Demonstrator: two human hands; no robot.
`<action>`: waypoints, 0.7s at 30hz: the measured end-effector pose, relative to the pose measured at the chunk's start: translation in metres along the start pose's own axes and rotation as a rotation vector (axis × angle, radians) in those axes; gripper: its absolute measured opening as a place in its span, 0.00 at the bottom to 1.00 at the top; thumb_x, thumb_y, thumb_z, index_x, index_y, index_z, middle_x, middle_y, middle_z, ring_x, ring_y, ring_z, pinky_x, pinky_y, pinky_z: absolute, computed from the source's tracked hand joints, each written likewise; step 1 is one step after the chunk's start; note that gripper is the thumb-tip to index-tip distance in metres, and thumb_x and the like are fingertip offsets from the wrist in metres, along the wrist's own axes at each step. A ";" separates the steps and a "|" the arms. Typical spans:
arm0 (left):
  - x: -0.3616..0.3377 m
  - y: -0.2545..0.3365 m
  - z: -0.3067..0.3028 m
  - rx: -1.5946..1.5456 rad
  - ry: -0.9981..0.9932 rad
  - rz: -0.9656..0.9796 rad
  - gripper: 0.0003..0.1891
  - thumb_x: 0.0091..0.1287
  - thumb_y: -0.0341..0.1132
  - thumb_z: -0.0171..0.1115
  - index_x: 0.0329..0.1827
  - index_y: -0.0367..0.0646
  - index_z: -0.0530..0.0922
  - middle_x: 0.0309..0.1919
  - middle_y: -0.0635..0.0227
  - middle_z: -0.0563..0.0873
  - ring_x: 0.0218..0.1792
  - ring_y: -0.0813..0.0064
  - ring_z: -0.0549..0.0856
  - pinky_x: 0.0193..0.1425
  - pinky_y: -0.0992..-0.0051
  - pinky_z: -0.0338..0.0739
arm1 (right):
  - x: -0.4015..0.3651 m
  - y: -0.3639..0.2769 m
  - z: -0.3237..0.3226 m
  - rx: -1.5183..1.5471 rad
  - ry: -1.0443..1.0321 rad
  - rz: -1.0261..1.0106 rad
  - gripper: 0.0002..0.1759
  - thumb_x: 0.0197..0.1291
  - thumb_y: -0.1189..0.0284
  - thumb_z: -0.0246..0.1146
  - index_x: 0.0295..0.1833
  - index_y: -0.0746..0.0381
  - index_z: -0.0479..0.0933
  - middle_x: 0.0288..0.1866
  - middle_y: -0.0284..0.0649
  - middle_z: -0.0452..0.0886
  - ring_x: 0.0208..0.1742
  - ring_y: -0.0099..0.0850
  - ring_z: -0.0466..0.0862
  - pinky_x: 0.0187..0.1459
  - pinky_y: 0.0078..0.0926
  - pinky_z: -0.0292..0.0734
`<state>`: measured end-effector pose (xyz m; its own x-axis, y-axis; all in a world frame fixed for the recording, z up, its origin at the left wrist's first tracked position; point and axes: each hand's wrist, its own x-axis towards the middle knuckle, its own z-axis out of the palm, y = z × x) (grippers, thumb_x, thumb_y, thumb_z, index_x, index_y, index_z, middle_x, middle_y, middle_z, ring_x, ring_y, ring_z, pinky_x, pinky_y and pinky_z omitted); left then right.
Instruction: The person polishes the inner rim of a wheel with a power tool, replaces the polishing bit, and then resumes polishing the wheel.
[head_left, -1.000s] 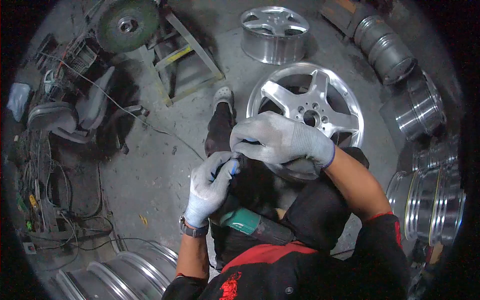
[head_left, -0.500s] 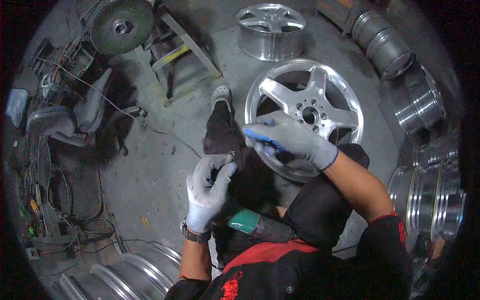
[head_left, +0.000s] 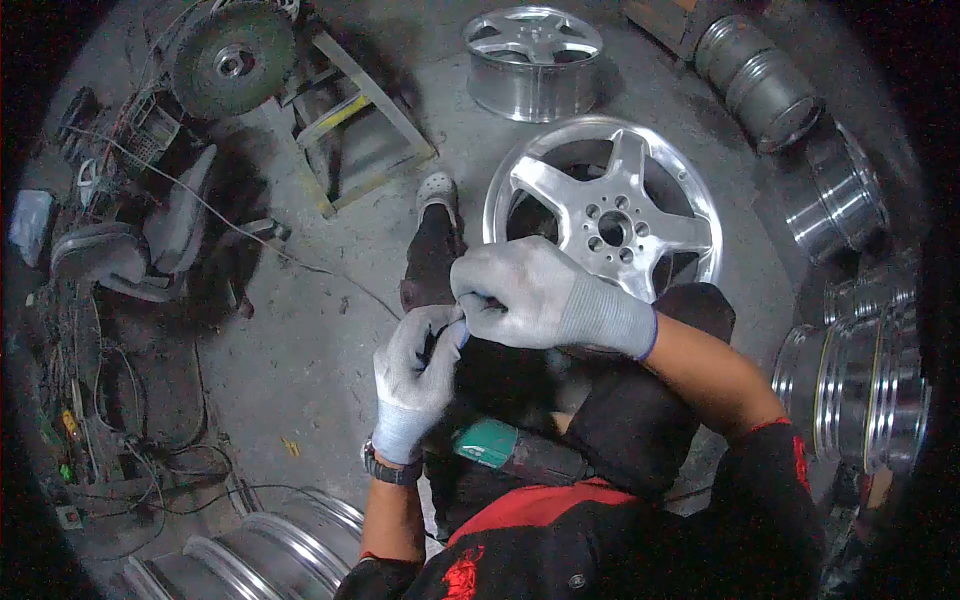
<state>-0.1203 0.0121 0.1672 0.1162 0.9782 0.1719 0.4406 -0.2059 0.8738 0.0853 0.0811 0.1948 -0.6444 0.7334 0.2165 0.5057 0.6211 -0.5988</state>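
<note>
My gloved left hand [head_left: 415, 370] is closed, thumb against fingers. The small metal piece seen in its pinch a moment ago is now hidden behind the other hand. My gloved right hand [head_left: 525, 295] is curled shut right at the left fingertips, and what it holds, if anything, cannot be made out. Across my lap lies a green and black power tool [head_left: 490, 443], touched by neither hand. Just beyond the right hand, a shiny five-spoke alloy wheel [head_left: 625, 165] rests face up, its near side covered by that hand and my knee.
Another alloy wheel [head_left: 535, 85] stands behind. More rims [head_left: 850, 390] line the right side, and ribbed rims [head_left: 250, 550] lie at lower left. A large grinding wheel [head_left: 235, 62], a metal frame [head_left: 375, 110], an overturned chair [head_left: 110, 250] and a floor cable [head_left: 240, 222] are on the left.
My right hand has moved left and slightly down from over the wheel to meet the left fingertips, turning its back up. The left hand has stayed nearly still.
</note>
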 end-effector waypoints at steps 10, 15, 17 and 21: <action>0.002 -0.005 -0.006 -0.104 -0.056 -0.015 0.11 0.79 0.32 0.64 0.55 0.33 0.85 0.37 0.57 0.92 0.38 0.71 0.92 0.45 0.72 0.84 | 0.000 0.015 -0.030 0.232 -0.021 0.161 0.14 0.71 0.65 0.68 0.53 0.63 0.85 0.45 0.47 0.88 0.47 0.39 0.90 0.51 0.34 0.83; 0.006 -0.012 -0.009 -0.141 -0.160 -0.003 0.13 0.80 0.35 0.63 0.57 0.33 0.85 0.37 0.57 0.92 0.39 0.70 0.92 0.47 0.70 0.84 | 0.008 0.020 -0.010 0.369 -0.031 -0.101 0.13 0.74 0.65 0.66 0.54 0.64 0.85 0.45 0.47 0.89 0.46 0.40 0.90 0.52 0.36 0.82; 0.004 -0.007 -0.007 -0.146 -0.149 -0.050 0.13 0.79 0.34 0.64 0.57 0.33 0.85 0.37 0.57 0.92 0.39 0.71 0.92 0.47 0.70 0.84 | 0.010 0.025 -0.006 0.356 -0.056 -0.101 0.13 0.74 0.65 0.66 0.51 0.65 0.84 0.45 0.47 0.89 0.46 0.41 0.90 0.51 0.38 0.82; 0.005 -0.003 -0.005 0.012 -0.097 0.073 0.13 0.75 0.32 0.67 0.57 0.34 0.85 0.38 0.59 0.92 0.40 0.74 0.91 0.48 0.71 0.84 | 0.009 0.019 0.006 0.305 -0.057 0.020 0.13 0.76 0.66 0.64 0.49 0.66 0.82 0.45 0.49 0.89 0.45 0.39 0.91 0.50 0.37 0.83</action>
<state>-0.1253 0.0179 0.1682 0.2332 0.9538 0.1894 0.4381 -0.2769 0.8552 0.0858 0.0976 0.1804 -0.6712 0.7229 0.1639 0.3287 0.4884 -0.8083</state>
